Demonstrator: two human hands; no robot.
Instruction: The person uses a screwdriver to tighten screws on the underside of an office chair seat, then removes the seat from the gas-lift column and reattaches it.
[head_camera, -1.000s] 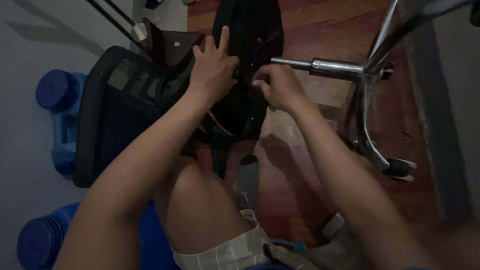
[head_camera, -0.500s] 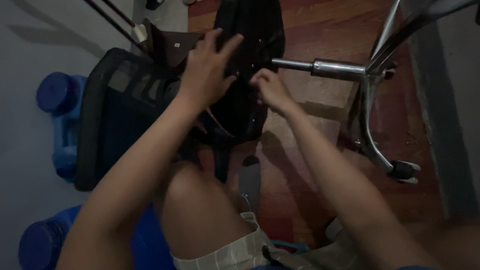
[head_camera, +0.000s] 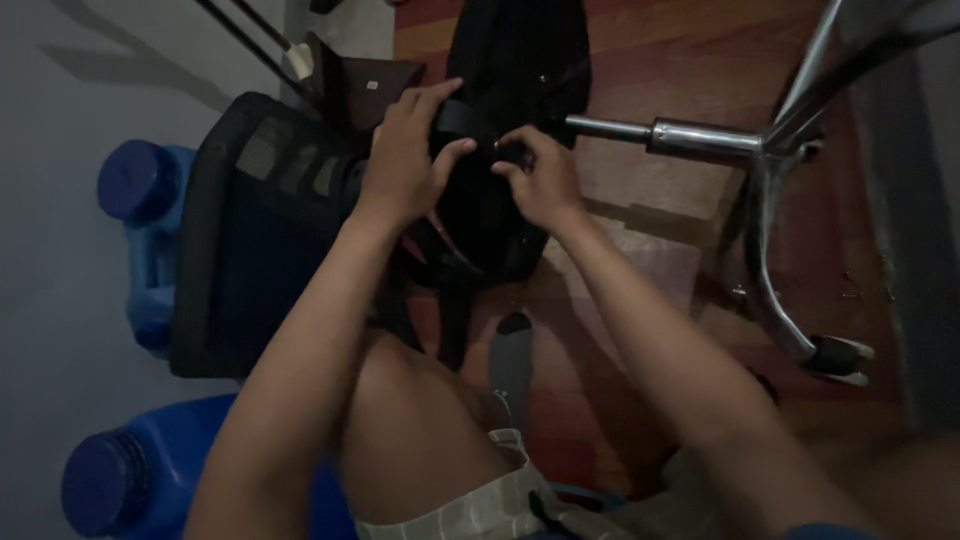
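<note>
A black chair seat (head_camera: 520, 70) lies on the red-brown floor in dim light, with a dark fitting on its near end. My left hand (head_camera: 405, 160) wraps over that fitting from the left, fingers curled on its black bracket (head_camera: 462, 118). My right hand (head_camera: 540, 180) pinches a small dark part on the same fitting from the right; what it pinches is too dark to name. A black mesh chair back (head_camera: 250, 230) lies to the left, under my left forearm.
A chrome chair base (head_camera: 770, 200) with its gas cylinder and a castor (head_camera: 838, 358) lies to the right. Two blue plastic jugs (head_camera: 145, 230) (head_camera: 130, 470) stand at the left by a grey wall. My bare knee and pale shorts fill the bottom.
My left hand has slid down and curled onto the fitting. My right hand has moved left to meet it, so both now grip the same spot.
</note>
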